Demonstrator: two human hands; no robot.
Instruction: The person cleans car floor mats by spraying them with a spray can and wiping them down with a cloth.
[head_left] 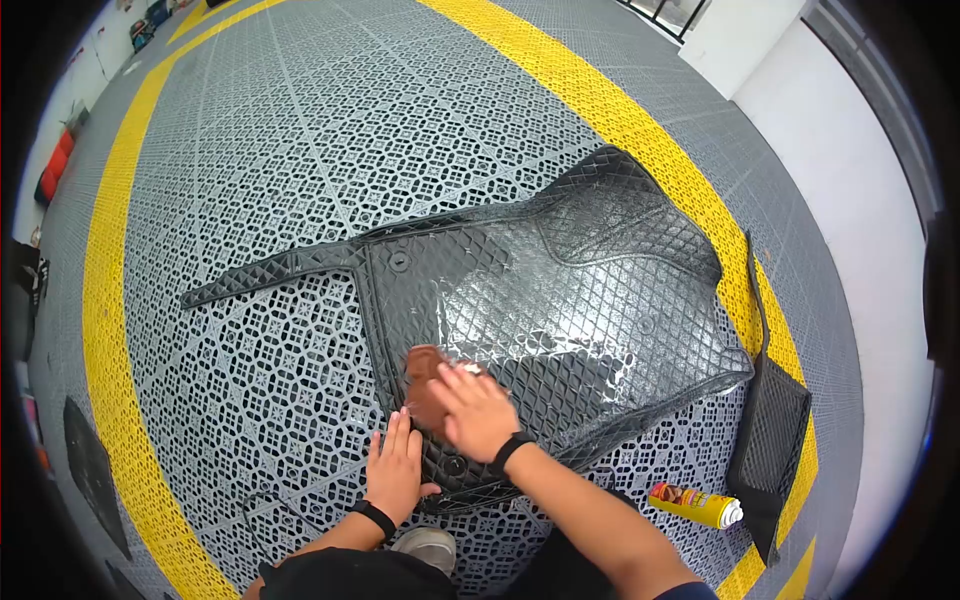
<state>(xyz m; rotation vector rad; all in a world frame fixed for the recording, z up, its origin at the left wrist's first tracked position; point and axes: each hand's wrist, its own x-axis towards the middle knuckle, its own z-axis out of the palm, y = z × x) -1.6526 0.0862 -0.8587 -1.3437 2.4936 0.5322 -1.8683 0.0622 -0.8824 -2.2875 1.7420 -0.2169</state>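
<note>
Evidently one brown cloth (427, 392) in the right hand (480, 415), left hand (396, 466) outspread on one large black mat (555, 300)

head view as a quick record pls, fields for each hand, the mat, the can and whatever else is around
left hand: open, fingers at the near left edge of the mat
right hand: on the brown cloth, over the mat; whether it grips or only presses is unclear
quilted mat: black, spread on the floor, shiny in places, with white streaks
can: yellow, lying on its side, white top pointing right
second black piece: right of the can
floor: grey openwork tiles, yellow stripes
</note>
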